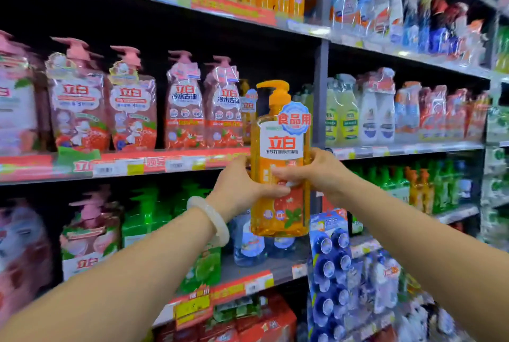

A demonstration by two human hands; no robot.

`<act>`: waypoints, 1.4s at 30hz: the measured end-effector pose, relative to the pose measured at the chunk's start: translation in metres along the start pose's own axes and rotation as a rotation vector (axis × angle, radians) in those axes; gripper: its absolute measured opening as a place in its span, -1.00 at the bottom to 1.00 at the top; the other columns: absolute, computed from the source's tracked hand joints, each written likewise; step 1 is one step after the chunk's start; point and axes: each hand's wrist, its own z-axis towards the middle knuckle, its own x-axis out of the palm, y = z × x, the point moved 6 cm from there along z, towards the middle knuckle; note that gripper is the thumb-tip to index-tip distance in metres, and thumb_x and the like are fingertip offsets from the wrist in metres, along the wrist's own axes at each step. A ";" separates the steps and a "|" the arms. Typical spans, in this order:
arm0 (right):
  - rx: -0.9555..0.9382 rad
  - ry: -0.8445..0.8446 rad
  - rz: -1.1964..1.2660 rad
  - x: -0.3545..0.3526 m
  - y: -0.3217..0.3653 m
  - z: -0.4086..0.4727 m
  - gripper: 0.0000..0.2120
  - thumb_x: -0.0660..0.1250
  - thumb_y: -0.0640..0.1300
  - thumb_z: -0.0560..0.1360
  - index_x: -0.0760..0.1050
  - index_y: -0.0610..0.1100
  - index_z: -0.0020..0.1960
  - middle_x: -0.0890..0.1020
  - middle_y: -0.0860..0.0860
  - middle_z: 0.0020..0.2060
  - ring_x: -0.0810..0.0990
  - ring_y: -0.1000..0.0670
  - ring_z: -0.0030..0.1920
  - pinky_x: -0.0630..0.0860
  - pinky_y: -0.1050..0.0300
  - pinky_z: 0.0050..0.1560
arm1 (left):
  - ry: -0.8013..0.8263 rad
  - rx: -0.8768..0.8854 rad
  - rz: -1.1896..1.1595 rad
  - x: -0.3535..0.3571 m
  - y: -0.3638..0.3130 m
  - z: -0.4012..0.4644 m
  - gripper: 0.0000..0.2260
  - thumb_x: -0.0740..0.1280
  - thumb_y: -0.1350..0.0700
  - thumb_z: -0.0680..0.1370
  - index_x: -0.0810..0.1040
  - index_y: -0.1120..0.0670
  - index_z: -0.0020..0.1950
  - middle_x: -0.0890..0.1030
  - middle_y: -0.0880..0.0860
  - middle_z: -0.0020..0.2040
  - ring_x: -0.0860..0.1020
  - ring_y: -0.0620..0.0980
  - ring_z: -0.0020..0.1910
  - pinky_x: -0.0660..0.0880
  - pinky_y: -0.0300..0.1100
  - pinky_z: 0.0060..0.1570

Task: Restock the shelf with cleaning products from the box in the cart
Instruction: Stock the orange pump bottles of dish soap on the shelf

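An orange pump bottle (281, 148) of dish soap with a white and red label is held upright in front of the middle shelf (165, 165). My left hand (242, 184) grips its left side, thumb across the front. My right hand (311, 170) grips its right side, fingers curled over the label. The bottle hangs just in front of the shelf's right end, next to pink pump bottles (203, 104). Another orange bottle (248, 110) stands partly hidden behind it. The cart and box are out of view.
A grey upright post (321, 93) divides the shelving right behind the bottle. Spray bottles (371, 110) fill the right bay. Green bottles (148, 209) and clear blue bottles (248, 242) sit on the shelf below. Hanging blue packs (330, 259) protrude at lower right.
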 end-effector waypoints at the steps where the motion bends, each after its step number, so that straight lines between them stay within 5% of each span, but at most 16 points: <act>1: -0.009 -0.017 0.008 -0.003 0.002 0.016 -0.59 0.56 -0.25 0.26 0.57 -0.23 0.08 0.71 -0.12 -0.12 0.68 -0.10 -0.12 0.62 0.04 -0.04 | 0.003 0.015 -0.013 -0.001 -0.001 0.016 -0.45 0.62 0.16 0.22 0.47 0.08 0.13 0.63 -0.08 -0.07 0.60 -0.18 -0.14 0.59 -0.30 -0.17; 3: -0.026 -0.039 0.015 -0.008 0.007 0.046 -0.55 0.57 -0.24 0.25 0.54 -0.22 0.10 0.71 -0.11 -0.10 0.68 -0.11 -0.07 0.62 0.01 -0.01 | 0.011 0.043 -0.027 -0.006 -0.005 0.047 -0.46 0.61 0.19 0.24 0.46 0.10 0.13 0.63 -0.07 -0.08 0.59 -0.21 -0.17 0.55 -0.38 -0.26; 8: -0.078 -0.074 0.000 -0.022 0.022 0.119 -0.48 0.58 -0.19 0.23 0.52 -0.21 0.15 0.70 -0.12 -0.05 0.69 -0.10 -0.04 0.62 0.00 -0.04 | 0.017 0.120 0.002 -0.013 -0.012 0.124 -0.51 0.61 0.17 0.24 0.51 0.05 0.10 0.66 -0.03 -0.02 0.64 -0.08 -0.07 0.60 -0.11 -0.01; 12: -0.111 -0.085 0.001 -0.039 0.027 0.161 -0.52 0.57 -0.21 0.25 0.52 -0.21 0.12 0.70 -0.11 -0.04 0.69 -0.07 -0.09 0.63 0.03 -0.10 | 0.026 0.153 -0.033 -0.004 -0.016 0.170 -0.61 0.58 0.19 0.29 0.51 0.02 0.00 0.65 -0.05 -0.08 0.64 -0.04 -0.06 0.60 -0.10 -0.01; 21: -0.196 -0.094 -0.039 -0.076 0.024 0.237 -0.55 0.56 -0.21 0.27 0.55 -0.21 0.13 0.70 -0.10 -0.02 0.69 -0.08 -0.02 0.61 -0.03 0.04 | -0.058 0.194 0.024 0.014 -0.014 0.248 -0.45 0.60 0.07 0.26 0.48 0.08 0.17 0.65 0.01 0.04 0.64 0.00 0.00 0.58 0.02 0.06; 27: -0.207 -0.038 -0.017 -0.083 0.010 0.295 -0.50 0.56 -0.18 0.27 0.52 -0.19 0.17 0.69 -0.07 -0.01 0.67 -0.07 0.01 0.59 -0.08 0.10 | -0.131 0.192 0.046 0.020 -0.003 0.290 -0.53 0.57 0.10 0.32 0.46 0.04 0.14 0.58 -0.13 -0.13 0.58 -0.20 -0.17 0.49 -0.37 -0.26; 34: -0.117 0.030 0.075 -0.091 -0.038 0.351 -0.57 0.55 -0.23 0.29 0.50 -0.16 0.11 0.68 -0.07 -0.03 0.67 -0.03 -0.04 0.61 0.03 -0.04 | -0.111 0.125 0.096 0.043 0.039 0.345 -0.50 0.59 0.10 0.28 0.56 0.03 0.19 0.67 0.00 0.08 0.64 -0.05 0.04 0.58 0.00 0.10; 39: -0.078 0.045 0.086 -0.100 -0.074 0.383 -0.47 0.57 -0.15 0.27 0.47 -0.14 0.18 0.67 -0.05 0.00 0.66 -0.04 0.01 0.59 -0.04 0.08 | -0.143 0.030 0.147 0.062 0.069 0.374 -0.20 0.54 -0.20 0.03 0.49 0.00 0.23 0.64 -0.03 0.12 0.61 -0.03 0.09 0.55 0.04 0.14; 42: -0.082 0.055 0.048 -0.105 -0.086 0.394 -0.47 0.55 -0.09 0.29 0.43 -0.09 0.19 0.66 -0.02 0.04 0.65 -0.02 0.02 0.59 0.00 0.06 | -0.193 -0.012 0.204 0.067 0.074 0.384 -0.21 0.59 -0.14 0.09 0.41 0.06 0.22 0.60 0.02 0.16 0.58 0.02 0.14 0.52 0.06 0.18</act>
